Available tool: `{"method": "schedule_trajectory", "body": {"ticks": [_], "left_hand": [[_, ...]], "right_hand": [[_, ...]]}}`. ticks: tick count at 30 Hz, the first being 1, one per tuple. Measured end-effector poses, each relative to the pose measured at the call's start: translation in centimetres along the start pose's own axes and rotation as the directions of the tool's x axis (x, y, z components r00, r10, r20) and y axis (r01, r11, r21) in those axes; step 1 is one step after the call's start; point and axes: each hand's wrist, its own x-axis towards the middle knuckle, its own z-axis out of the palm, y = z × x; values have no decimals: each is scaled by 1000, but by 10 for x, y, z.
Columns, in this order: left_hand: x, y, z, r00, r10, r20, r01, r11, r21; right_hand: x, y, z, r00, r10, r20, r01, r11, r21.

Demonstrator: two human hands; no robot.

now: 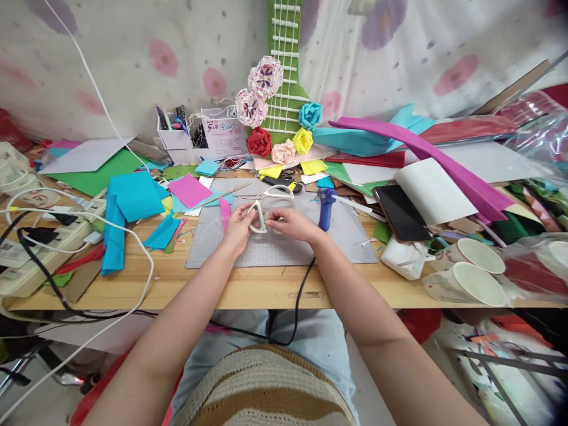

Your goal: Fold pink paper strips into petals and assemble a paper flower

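Note:
My left hand and my right hand meet over a grey cutting mat on the wooden table. Between them they pinch a small white paper strip bent into a pointed loop. The left fingers close on its left side, the right fingertips on its lower right corner. White-handled scissors lie on the mat just beyond the hands. To the right of my right hand stands a blue glue gun, its black cord running off the table's front edge.
Blue paper sheets and a pink square lie left. A power strip with cables sits far left. A phone, two paper cups and piled coloured paper lie right. Paper flowers stand behind.

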Motion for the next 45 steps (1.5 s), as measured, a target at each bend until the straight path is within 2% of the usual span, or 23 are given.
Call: {"method": "schedule_trajectory", "body": {"ticks": [7, 22, 39, 45], "left_hand": [[-2, -1, 1, 999, 32, 37, -31, 999, -11], [-6, 2, 2, 993, 25, 116, -29, 999, 34], [-7, 7, 0, 968, -118, 222, 133, 990, -53], [-8, 5, 4, 977, -149, 155, 155, 988, -25]], "right_hand": [[1, -3, 2, 999, -8, -47, 2, 991, -131], [0, -4, 0, 997, 77, -25, -81, 979, -187], [-1, -4, -4, 996, 69, 56, -60, 987, -149], [2, -6, -3, 991, 120, 64, -104, 972, -211]]}}
